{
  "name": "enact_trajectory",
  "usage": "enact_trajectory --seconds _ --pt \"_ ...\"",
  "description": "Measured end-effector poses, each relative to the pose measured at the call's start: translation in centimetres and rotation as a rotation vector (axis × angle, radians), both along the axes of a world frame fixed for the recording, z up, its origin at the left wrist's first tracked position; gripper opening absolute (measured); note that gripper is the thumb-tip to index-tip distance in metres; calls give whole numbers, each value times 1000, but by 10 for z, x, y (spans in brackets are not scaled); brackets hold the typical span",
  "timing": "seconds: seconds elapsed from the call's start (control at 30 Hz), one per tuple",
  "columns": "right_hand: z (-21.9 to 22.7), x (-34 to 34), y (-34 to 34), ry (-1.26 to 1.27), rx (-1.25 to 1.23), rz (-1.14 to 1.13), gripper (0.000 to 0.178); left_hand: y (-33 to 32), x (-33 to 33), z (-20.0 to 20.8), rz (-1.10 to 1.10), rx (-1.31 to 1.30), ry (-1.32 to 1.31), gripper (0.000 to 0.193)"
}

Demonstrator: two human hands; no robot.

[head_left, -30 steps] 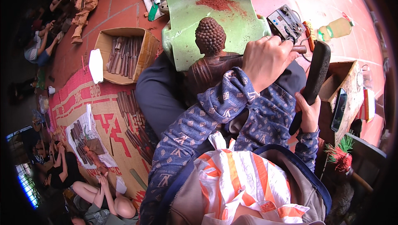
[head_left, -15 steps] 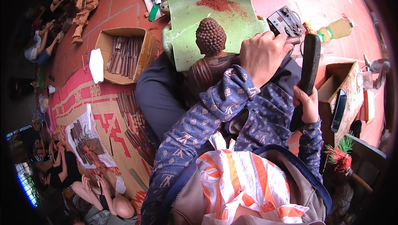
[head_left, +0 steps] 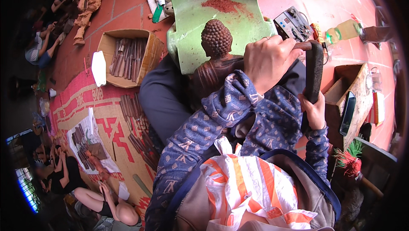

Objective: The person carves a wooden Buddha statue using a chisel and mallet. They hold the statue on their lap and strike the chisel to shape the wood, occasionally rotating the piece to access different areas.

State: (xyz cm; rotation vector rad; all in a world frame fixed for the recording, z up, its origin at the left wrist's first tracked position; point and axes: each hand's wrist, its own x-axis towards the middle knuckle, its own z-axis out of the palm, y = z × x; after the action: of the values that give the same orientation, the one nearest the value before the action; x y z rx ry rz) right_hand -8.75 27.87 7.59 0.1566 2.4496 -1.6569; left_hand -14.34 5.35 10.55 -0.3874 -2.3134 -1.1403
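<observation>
A brown carved wooden Buddha figure with a knobbed head sits between my legs. My left hand is closed round a carving chisel, its wooden handle pointing right; the blade end is hidden behind the hand, by the figure's shoulder. In my right hand, fingers wrapped round its lower part, is a dark wooden mallet shaped like a thick bar. Its upper end meets the butt of the chisel handle. Behind the figure stands a green plastic chair with reddish wood chips on it.
At left, a cardboard box holds several chisels, and more tools lie on a patterned mat. An electrical control box, a plastic bottle and a wooden box with a phone are at right. Other people sit far left.
The mallet has swung left and now touches the chisel's butt, where a gap showed before. My left hand has shifted slightly left. A blurred dark shape has come beside the bottle.
</observation>
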Motion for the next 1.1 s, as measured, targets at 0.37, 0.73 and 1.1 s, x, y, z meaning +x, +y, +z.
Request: enact_trajectory --seconds 0.37,0.73,1.1 --pt "0 16 -4 43 -120 -60 14 -5 6 3 -88 49 10 24" --pt "-3 29 -9 12 -155 -67 12 -10 10 0 -145 59 19 23" --pt "-4 37 -15 87 -144 -144 13 -16 15 1 -212 81 39 24"
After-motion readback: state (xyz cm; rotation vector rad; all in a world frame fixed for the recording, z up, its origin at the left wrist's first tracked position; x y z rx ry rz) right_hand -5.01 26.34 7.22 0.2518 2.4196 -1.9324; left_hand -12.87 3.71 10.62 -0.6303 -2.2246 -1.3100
